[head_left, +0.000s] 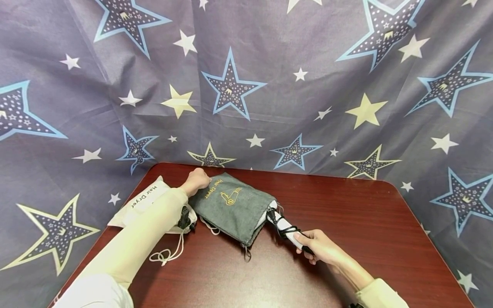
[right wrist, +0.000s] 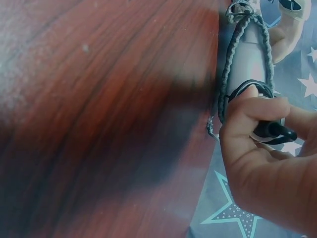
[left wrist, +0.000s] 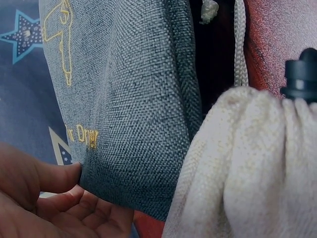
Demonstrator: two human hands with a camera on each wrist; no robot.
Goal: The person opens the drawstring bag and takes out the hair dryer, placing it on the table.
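Note:
A grey drawstring bag [head_left: 235, 209] marked "Hair Dryer" is at the middle of the table. From its mouth sticks the white handle of a hair dryer [head_left: 283, 224], wound with black cord; the rest is hidden inside. My right hand [head_left: 321, 247] grips the handle's end, thumb and curled fingers around it in the right wrist view. At the bag's far left corner, my left hand [head_left: 196, 180] pinches the cloth [left wrist: 133, 114] between thumb and fingers. Beneath my left forearm lies a cream drawstring bag [head_left: 142, 199], also lettered "Hair Dryer".
The reddish-brown table [head_left: 346, 214] ends at a star-printed curtain [head_left: 262, 119] behind and at the sides. The cream bag's cord [head_left: 169, 255] trails on the tabletop. A black cord lock [left wrist: 299, 77] shows at that bag's mouth.

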